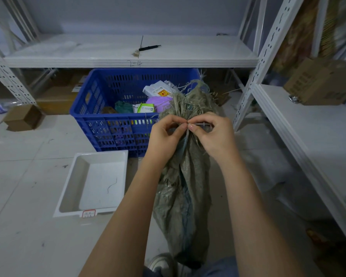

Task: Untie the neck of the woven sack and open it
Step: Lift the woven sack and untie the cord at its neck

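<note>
A grey-green woven sack [185,188] stands upright on the floor in front of me, its frayed top [194,94] bunched above a tied neck. A thin pale tie [203,124] wraps the neck. My left hand [166,132] pinches the neck from the left, thumb and forefinger closed at the tie. My right hand [212,132] pinches the tie from the right, fingertips meeting the left hand's. The knot itself is hidden under my fingers.
A blue plastic crate [92,108] with packets stands just behind the sack. A white tray [96,182] lies on the floor at left. White metal shelving [128,56] runs behind and along the right, with cardboard boxes [324,82]. My shoe [162,264] is at the sack's base.
</note>
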The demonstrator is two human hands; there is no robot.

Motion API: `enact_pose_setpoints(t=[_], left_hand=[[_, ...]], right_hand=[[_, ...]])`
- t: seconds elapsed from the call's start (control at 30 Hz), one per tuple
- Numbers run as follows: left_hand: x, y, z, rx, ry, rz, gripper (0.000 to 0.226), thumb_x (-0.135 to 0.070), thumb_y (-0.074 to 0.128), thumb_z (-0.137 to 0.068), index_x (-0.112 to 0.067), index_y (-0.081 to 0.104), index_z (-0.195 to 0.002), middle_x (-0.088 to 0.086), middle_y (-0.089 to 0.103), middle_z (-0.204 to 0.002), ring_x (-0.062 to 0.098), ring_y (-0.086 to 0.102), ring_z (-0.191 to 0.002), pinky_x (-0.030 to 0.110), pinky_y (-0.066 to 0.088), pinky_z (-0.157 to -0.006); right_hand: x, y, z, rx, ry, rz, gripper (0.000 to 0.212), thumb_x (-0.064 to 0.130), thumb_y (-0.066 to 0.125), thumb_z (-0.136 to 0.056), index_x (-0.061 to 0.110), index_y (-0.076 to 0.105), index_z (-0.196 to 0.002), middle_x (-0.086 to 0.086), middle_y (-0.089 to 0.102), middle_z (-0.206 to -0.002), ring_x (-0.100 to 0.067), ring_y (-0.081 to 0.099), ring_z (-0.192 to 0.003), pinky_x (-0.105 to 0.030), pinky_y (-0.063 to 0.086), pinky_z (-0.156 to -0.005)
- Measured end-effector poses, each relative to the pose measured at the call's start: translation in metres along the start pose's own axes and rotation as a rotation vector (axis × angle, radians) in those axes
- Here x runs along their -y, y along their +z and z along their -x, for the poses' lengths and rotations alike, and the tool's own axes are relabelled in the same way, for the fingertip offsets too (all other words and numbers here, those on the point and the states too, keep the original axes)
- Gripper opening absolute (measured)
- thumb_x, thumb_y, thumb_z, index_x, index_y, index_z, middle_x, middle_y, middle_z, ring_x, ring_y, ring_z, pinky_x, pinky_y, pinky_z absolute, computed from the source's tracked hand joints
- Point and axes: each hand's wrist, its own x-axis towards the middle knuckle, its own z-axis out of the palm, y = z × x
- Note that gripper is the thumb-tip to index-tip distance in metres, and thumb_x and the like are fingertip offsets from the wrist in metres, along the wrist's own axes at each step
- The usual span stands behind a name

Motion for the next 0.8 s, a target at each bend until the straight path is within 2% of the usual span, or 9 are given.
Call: enact_pose_setpoints(t=[0.13,0.23,0.3,0.43,0.5,0.57,0.67,0.73,0.8], left_hand=[[0.000,0.002,0.000,-0.011,-0.021,-0.019,0.014,-0.002,0.057,-0.089,-0.014,0.057,-0.081,-0.001,0.061,-0.080,0.006,0.059,-0.081,0.010,0.047,-0.072],[-0.003,0.004,0.000,-0.002,-0.025,-0.010,0.028,-0.002,0.055,-0.090,-0.024,0.053,-0.073,-0.001,0.060,-0.078,0.015,0.060,-0.084,0.021,0.048,-0.077],[-0.004,0.005,0.000,0.003,-0.038,0.022,0.029,0.000,0.052,-0.090,-0.023,0.051,-0.073,0.003,0.059,-0.077,0.015,0.058,-0.081,0.023,0.045,-0.072],[-0.003,0.001,0.000,0.008,-0.104,0.085,0.024,-0.002,0.048,-0.093,-0.018,0.049,-0.076,0.007,0.048,-0.066,0.010,0.040,-0.058,0.020,0.032,-0.053],[-0.003,0.000,0.001,0.030,-0.132,0.123,0.021,-0.004,0.047,-0.095,-0.016,0.049,-0.078,0.011,0.049,-0.070,0.016,0.041,-0.063,0.025,0.033,-0.056],[-0.008,0.000,0.001,0.047,-0.140,0.156,0.017,-0.006,0.048,-0.094,-0.015,0.052,-0.081,0.005,0.054,-0.073,0.014,0.049,-0.067,0.021,0.040,-0.060],[-0.010,0.003,0.002,0.068,-0.081,0.114,0.006,-0.011,0.055,-0.092,-0.012,0.060,-0.088,0.003,0.062,-0.085,0.013,0.059,-0.084,0.021,0.048,-0.077],[-0.007,0.004,0.000,0.064,-0.050,0.047,0.011,-0.012,0.057,-0.091,-0.016,0.060,-0.081,0.000,0.063,-0.082,0.016,0.061,-0.089,0.027,0.048,-0.084],[-0.005,0.004,-0.001,0.054,-0.060,0.029,0.023,-0.011,0.056,-0.091,-0.023,0.055,-0.072,-0.002,0.061,-0.078,0.016,0.060,-0.084,0.026,0.047,-0.080]], right_hand=[[0.001,0.002,0.001,0.007,-0.014,0.050,0.008,0.011,0.073,-0.075,0.013,0.076,-0.082,0.006,0.064,-0.077,-0.014,0.065,-0.082,-0.029,0.051,-0.080],[0.000,0.002,0.000,-0.009,-0.016,0.060,0.008,0.013,0.072,-0.075,0.016,0.075,-0.082,0.008,0.064,-0.077,-0.018,0.066,-0.085,-0.032,0.051,-0.081],[-0.001,0.002,0.000,-0.020,-0.026,0.072,0.007,0.014,0.071,-0.076,0.019,0.073,-0.081,0.009,0.063,-0.078,-0.017,0.065,-0.086,-0.032,0.051,-0.081],[-0.003,0.001,0.000,-0.035,-0.013,0.044,0.009,0.010,0.069,-0.078,0.016,0.072,-0.083,0.011,0.062,-0.078,-0.010,0.062,-0.084,-0.023,0.047,-0.078],[-0.003,0.000,0.000,-0.034,-0.010,0.027,0.008,0.009,0.069,-0.078,0.015,0.072,-0.083,0.009,0.063,-0.078,-0.009,0.062,-0.082,-0.019,0.047,-0.077],[-0.003,-0.001,-0.001,-0.032,0.001,0.003,0.009,0.007,0.068,-0.079,0.014,0.072,-0.083,0.007,0.063,-0.078,-0.009,0.062,-0.081,-0.016,0.046,-0.077],[-0.003,-0.002,-0.001,-0.021,-0.018,-0.006,0.010,0.006,0.068,-0.078,0.012,0.073,-0.084,0.005,0.064,-0.081,-0.011,0.062,-0.082,-0.018,0.047,-0.078],[-0.004,-0.001,0.000,-0.007,-0.034,0.022,0.009,0.006,0.069,-0.077,0.010,0.073,-0.084,0.005,0.063,-0.081,-0.011,0.061,-0.082,-0.021,0.047,-0.079],[-0.004,0.000,0.000,0.005,-0.036,0.036,0.008,0.007,0.069,-0.077,0.009,0.073,-0.084,0.007,0.062,-0.080,-0.010,0.061,-0.081,-0.021,0.047,-0.078]])
